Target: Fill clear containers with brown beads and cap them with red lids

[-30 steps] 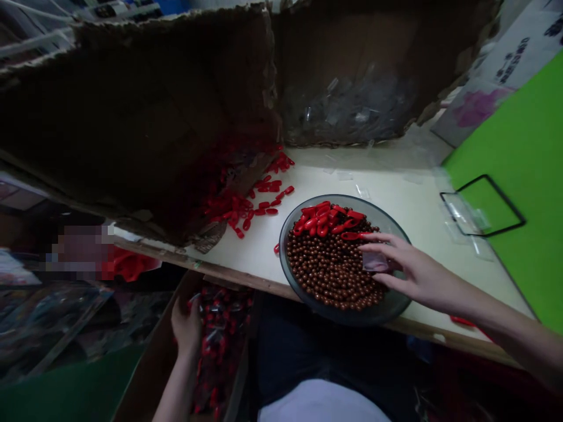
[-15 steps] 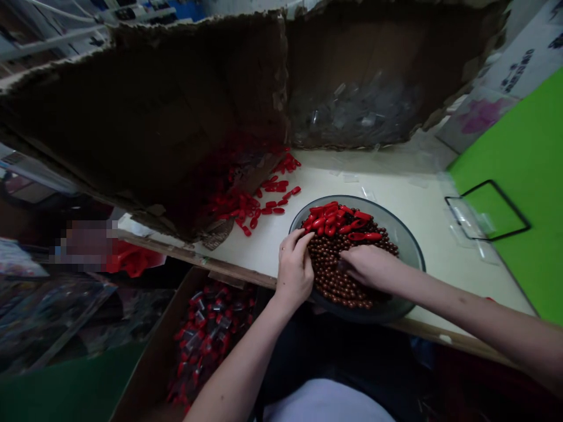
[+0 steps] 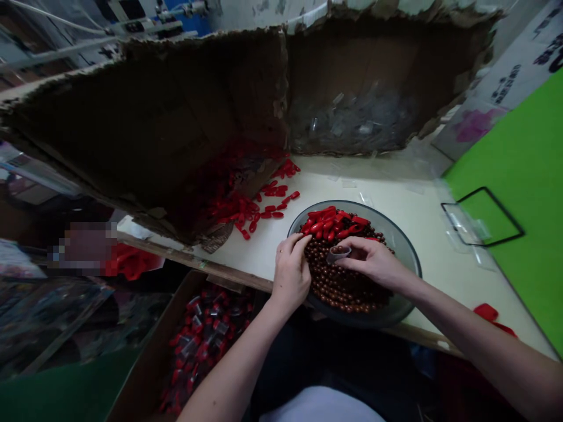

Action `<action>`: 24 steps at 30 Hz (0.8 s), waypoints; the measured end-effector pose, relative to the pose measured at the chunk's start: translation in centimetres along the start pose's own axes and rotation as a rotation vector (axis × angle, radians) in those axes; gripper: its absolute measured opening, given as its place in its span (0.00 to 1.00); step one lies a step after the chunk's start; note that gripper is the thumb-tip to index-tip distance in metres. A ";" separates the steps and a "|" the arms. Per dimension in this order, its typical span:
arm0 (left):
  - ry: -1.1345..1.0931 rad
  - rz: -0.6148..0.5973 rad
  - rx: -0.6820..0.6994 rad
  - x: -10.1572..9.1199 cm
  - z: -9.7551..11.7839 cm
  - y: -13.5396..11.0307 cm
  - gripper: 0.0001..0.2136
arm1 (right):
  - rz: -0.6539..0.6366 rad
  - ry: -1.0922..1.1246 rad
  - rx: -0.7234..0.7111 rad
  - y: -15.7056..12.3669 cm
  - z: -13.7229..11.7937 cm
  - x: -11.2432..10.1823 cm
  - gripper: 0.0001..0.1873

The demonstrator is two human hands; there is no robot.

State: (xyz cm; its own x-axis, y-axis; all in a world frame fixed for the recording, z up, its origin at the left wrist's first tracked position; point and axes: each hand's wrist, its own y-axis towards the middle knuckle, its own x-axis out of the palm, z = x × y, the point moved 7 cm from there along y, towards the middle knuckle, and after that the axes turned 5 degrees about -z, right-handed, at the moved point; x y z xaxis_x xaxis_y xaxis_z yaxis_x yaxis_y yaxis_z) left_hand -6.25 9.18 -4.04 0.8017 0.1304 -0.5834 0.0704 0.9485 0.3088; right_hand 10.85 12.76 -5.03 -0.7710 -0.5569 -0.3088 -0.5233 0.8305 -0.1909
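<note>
A grey round bowl (image 3: pixel 407 258) at the table's front edge holds a heap of brown beads (image 3: pixel 343 284) and a pile of red caps (image 3: pixel 332 223) at its far side. My right hand (image 3: pixel 373 264) is over the beads, pinching a small clear vial (image 3: pixel 338 253) that has brown beads in it. My left hand (image 3: pixel 290 272) rests on the bowl's left rim, fingers curled with the tips among the beads; what they hold, if anything, is hidden.
Torn cardboard boxes (image 3: pixel 176 129) stand behind, one spilling loose red caps (image 3: pixel 259 205), the other holding clear vials (image 3: pixel 352 123). Below the table a carton (image 3: pixel 197 340) holds red-capped filled vials. A green board (image 3: pixel 523 176) lies at right.
My left hand rose from the carton below the table to the bowl's rim. My right hand dug into the beads and now lifts a vial with beads in it.
</note>
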 end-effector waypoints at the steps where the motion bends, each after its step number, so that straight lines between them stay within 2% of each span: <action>1: -0.004 0.004 0.010 -0.2 0.5 0.0 0.23 | 0.022 0.041 -0.015 -0.3 -0.3 -0.3 0.16; 4: -0.141 -0.044 0.030 -0.3 2.2 0.3 0.21 | 0.117 0.117 -0.068 -1.0 -1.5 -1.3 0.16; 9: -0.668 -0.250 -0.067 2.0 4.5 1.1 0.20 | 0.186 0.062 -0.134 -1.6 -3.5 -2.3 0.17; 12: -0.868 -0.247 -0.162 2.8 4.6 1.7 0.16 | 0.198 0.040 -0.157 -2.0 -4.5 -2.7 0.19; 18: -0.991 -0.273 -0.268 2.6 4.7 1.9 0.16 | 0.093 0.016 -0.172 -2.9 -6.3 -3.5 0.25; 24: -0.965 -0.313 -0.237 2.1 5.5 1.7 0.16 | 0.027 -0.079 -0.209 -3.7 -7.8 -3.9 0.21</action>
State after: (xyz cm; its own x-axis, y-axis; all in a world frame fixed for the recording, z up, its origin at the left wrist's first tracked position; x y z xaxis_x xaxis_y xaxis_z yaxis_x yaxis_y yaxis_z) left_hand -1.20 9.46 -0.58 0.9092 -0.3182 0.2686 0.3220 0.9462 0.0311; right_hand 12.99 11.80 4.12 -0.7591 -0.5248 -0.3850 -0.5732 0.8193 0.0134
